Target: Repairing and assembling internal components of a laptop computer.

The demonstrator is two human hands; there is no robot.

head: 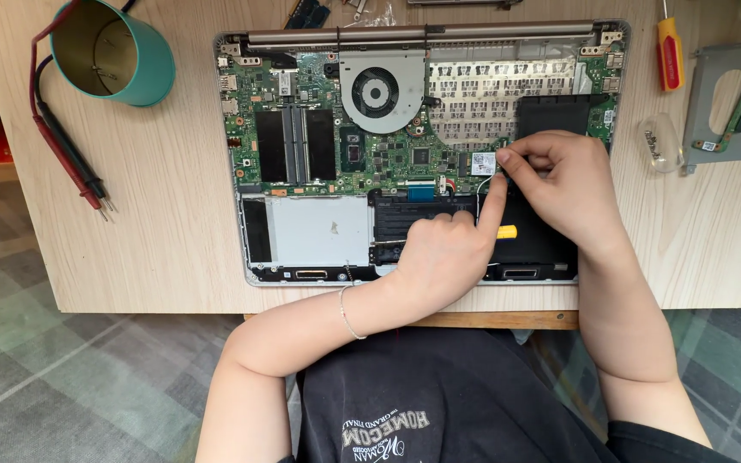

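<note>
laptop (302, 231) open-backed on bench (165, 223) | wifi card (484, 162) at board's right, small, light, brittle: hold by edges, thin wires snag | right hand (563, 184) pinching closed at card's edge | left hand (443, 253) curled, forefinger pressing just below card

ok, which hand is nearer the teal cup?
Left. The left hand rests over the laptop's battery, well right of the teal cup; the right hand is further right still, at the small wireless card.
</note>
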